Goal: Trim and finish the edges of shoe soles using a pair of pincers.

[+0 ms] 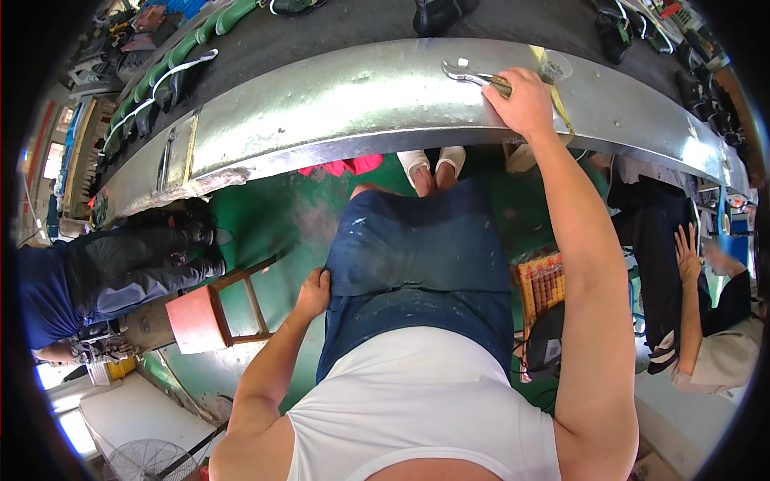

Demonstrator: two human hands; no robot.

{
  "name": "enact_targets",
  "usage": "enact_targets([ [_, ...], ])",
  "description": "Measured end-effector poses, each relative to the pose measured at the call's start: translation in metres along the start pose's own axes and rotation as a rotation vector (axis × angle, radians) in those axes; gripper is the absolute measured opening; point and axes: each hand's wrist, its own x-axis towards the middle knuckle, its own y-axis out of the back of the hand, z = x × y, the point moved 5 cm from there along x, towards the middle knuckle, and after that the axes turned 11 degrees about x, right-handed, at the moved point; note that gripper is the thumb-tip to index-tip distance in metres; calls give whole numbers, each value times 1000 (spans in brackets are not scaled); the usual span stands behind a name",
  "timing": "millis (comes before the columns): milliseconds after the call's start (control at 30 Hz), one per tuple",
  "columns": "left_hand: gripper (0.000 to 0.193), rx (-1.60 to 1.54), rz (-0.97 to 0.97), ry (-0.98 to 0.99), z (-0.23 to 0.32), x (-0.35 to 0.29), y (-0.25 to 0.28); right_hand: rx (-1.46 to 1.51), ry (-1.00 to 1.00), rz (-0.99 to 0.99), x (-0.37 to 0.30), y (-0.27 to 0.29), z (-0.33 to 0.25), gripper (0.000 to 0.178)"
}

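Observation:
On the metal ledge of the bench, my right hand (523, 103) reaches far forward and is closed around the handle of a pair of pincers (478, 78). Their curved steel jaws point left and lie at the surface of the metal ledge (321, 88). Beside my thigh hangs my left hand (314, 293), its fingers curled into a loose fist against the blue shorts (417, 240). Nothing sticks out of that fist. A small white scrap (463, 62) lies just beyond the jaws, and a yellow strip (559, 104) crosses the ledge right of my right hand.
Behind the ledge runs a dark belt (345, 40) with black shoes (437, 16) on it. Green shoe lasts (180, 50) line its left side. A wooden stool (216, 317) stands at left near one person (120, 272); another person (714, 321) is at right.

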Motion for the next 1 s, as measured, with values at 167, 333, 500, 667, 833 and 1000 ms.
enact_targets([
  [167, 48, 12, -5, -18, 7, 5, -1, 1, 13, 9, 2, 1, 0, 43],
  [333, 49, 15, -53, -24, 8, 12, -6, -8, 3, -15, 1, 1, -3, 43],
  [500, 48, 8, -40, -39, 11, 14, -3, -7, -22, -34, 0, 1, -1, 43],
  [667, 48, -30, -37, -50, 8, 8, -6, -9, -6, -20, 0, 1, -3, 42],
  [833, 48, -49, -1, -31, 2, 6, -7, -22, -2, -31, -1, 1, -1, 43],
  [1000, 47, -82, 8, -20, -4, 2, -12, -19, 12, -35, 1, 1, -1, 44],
])
